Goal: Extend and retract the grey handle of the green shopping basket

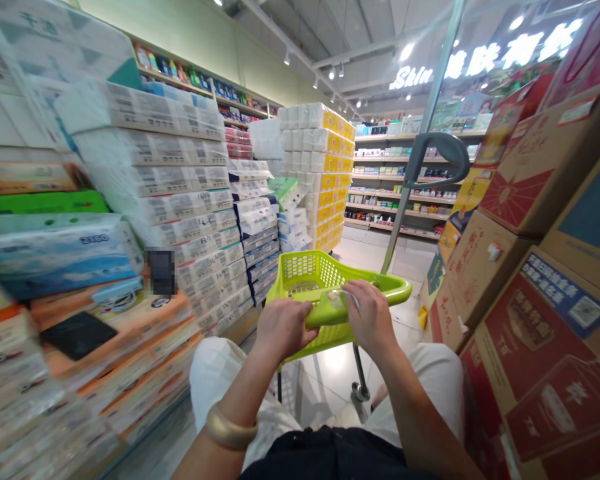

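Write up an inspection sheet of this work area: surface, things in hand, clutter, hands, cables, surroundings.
Surface: pale, shiny tiled floor.
Things in hand: lime-green basket cart with a green handle.
Clutter: flat black object and small blue-and-white item on orange packs; a dark item beside them is pixelated.
Hands: left hand grips the handle; right hand touches it, grip partly hidden.
Cables: nothing seen.
Surroundings: stacked white packs left, cartons right, stocked shelves ahead, slanting metal pole beyond the cart.
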Available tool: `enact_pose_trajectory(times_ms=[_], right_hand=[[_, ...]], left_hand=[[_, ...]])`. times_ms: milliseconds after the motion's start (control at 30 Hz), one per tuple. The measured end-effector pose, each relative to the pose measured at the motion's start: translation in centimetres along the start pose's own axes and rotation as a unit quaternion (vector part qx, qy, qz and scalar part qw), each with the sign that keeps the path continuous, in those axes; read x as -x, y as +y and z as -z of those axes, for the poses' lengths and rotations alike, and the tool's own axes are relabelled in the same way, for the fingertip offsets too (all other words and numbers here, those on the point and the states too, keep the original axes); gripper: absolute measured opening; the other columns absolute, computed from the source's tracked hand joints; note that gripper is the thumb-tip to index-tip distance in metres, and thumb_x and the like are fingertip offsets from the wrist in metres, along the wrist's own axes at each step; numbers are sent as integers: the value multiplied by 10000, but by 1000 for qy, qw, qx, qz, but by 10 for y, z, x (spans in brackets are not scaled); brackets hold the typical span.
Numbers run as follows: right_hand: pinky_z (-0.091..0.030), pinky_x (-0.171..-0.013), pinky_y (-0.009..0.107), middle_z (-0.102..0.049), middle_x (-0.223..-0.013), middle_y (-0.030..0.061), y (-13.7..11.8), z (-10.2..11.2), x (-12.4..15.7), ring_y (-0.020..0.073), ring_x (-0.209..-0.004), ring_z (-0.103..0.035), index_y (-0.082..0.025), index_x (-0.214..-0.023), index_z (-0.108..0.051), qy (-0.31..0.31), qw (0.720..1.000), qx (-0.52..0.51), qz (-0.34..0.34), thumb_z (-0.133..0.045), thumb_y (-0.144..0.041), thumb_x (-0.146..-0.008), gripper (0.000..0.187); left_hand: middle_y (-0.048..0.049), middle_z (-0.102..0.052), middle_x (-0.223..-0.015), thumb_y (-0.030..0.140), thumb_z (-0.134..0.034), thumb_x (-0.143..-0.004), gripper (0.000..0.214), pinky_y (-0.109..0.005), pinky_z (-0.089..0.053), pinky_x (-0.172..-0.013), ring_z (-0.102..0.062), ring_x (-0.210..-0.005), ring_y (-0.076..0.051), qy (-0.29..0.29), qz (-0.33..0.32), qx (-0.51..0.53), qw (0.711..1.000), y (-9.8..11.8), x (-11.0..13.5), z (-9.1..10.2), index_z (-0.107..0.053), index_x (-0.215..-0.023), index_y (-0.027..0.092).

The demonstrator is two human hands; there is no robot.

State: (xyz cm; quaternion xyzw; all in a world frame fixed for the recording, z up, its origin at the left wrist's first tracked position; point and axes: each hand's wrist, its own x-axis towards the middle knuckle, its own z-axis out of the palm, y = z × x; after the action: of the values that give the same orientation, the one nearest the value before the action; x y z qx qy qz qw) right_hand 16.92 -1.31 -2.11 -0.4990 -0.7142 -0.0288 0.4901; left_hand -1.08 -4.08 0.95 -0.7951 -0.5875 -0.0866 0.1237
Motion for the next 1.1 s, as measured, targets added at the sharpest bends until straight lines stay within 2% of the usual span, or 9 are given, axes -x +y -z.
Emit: enact_pose_trajectory(times_ms=[200, 267, 400, 467, 600, 833, 900, 1033, 1100], right_hand=[[-419, -1045, 391, -698, -1110, 45, -20, -5, 3, 202, -1098, -595, -244, -1041, -708, -91, 983, -84, 135, -515, -177, -869, 267], [-434, -1027, 391, -703, -1093, 56, -12, -2, 0, 205, -1077, -608, -234, -1022, -711, -78, 988, -79, 109, -510, -191, -875, 252], [-434, -1023, 432, -696, -1091, 102, 2, 2, -3, 242, -1100, -597, -189, -1025, -710, -3, 1000, -27, 13, -472, -220, -900, 271], [-432, -1027, 436, -695, -1093, 101, -3, 0, 0, 244, -1099, -595, -189, -1027, -711, 1, 999, -29, 26, -483, -234, -900, 265], [-433, -1025, 407, -702, -1093, 66, -20, -6, 6, 217, -1079, -604, -222, -1011, -717, -49, 990, -66, 113, -504, -230, -901, 239], [-431, -1009, 445, -701, -1064, 96, 2, -2, 2, 248, -1093, -590, -199, -1003, -718, 39, 999, -7, 14, -456, -230, -919, 277], [-425, -1014, 448, -694, -1079, 94, -2, -4, 4, 246, -1096, -584, -203, -1010, -717, 38, 999, -2, 25, -461, -223, -914, 274], [-426, -1010, 422, -701, -1078, 65, -18, -10, 10, 225, -1079, -591, -234, -1008, -718, -14, 995, -37, 92, -478, -213, -911, 260], [-417, -1016, 425, -705, -1073, 60, -17, -9, 9, 221, -1069, -597, -239, -996, -721, -15, 995, -41, 88, -473, -214, -916, 262]], left_hand=[[-81, -722, -851, 453, -582, -777, 300, -337, -443, -708, -658, -807, -264, 6, -7, 2, 1000, -2, 1, -1, -687, -944, 226], [-79, -720, -834, 452, -584, -772, 285, -336, -442, -706, -658, -802, -263, 6, -5, -2, 1000, -3, 1, -1, -689, -914, 228], [-70, -719, -811, 436, -578, -767, 254, -339, -440, -692, -660, -786, -263, 7, -8, -3, 1000, -3, 1, -2, -687, -874, 233], [-73, -720, -826, 440, -579, -766, 263, -343, -440, -690, -660, -794, -270, 6, -7, -2, 1000, -3, 1, -2, -689, -883, 231], [-80, -719, -832, 462, -583, -771, 305, -351, -442, -698, -659, -802, -279, 9, -9, -2, 1000, -4, 1, -2, -689, -933, 225], [-72, -717, -808, 443, -595, -757, 256, -340, -435, -684, -657, -776, -263, 13, -10, 2, 1000, -4, 1, -4, -690, -873, 235], [-70, -716, -807, 446, -589, -762, 261, -343, -435, -678, -657, -776, -267, 14, -9, -1, 1000, -4, 0, -5, -690, -877, 236], [-75, -718, -834, 471, -582, -769, 297, -356, -440, -682, -658, -794, -283, 16, -16, -7, 1000, -6, 1, -6, -686, -913, 234], [-76, -717, -832, 470, -577, -772, 294, -357, -441, -682, -658, -794, -284, 15, -18, -7, 1000, -6, 1, -6, -685, -904, 231]])
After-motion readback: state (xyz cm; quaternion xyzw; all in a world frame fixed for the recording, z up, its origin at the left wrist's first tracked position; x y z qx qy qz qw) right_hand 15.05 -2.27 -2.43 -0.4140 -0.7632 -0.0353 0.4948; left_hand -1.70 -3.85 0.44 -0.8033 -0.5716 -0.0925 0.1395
